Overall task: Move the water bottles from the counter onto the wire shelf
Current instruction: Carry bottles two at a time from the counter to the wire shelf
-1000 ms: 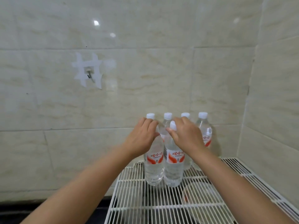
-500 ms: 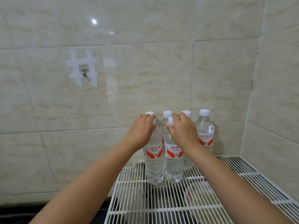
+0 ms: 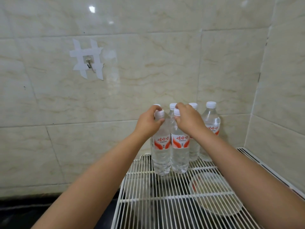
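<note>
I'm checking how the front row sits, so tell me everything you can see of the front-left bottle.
The front-left bottle is clear ribbed plastic, full of water, with a white cap and a red-and-white label. It stands upright on the wire shelf, close beside the front-right bottle. The left hand grips its neck under the cap.

Large glossy tiles (image 3: 148,76) in cream with faint brown veining cover the back wall, divided by thin grout lines. A second tiled wall (image 3: 283,96) meets it at a corner on the right. Two bright spots of reflected light (image 3: 92,9) sit high on the back wall. Left of centre, a small metal hook (image 3: 89,63) is fixed to a tile under crossed strips of white tape (image 3: 87,59). Along the wall's foot, at lower left, runs a dark counter surface (image 3: 24,212).
</note>
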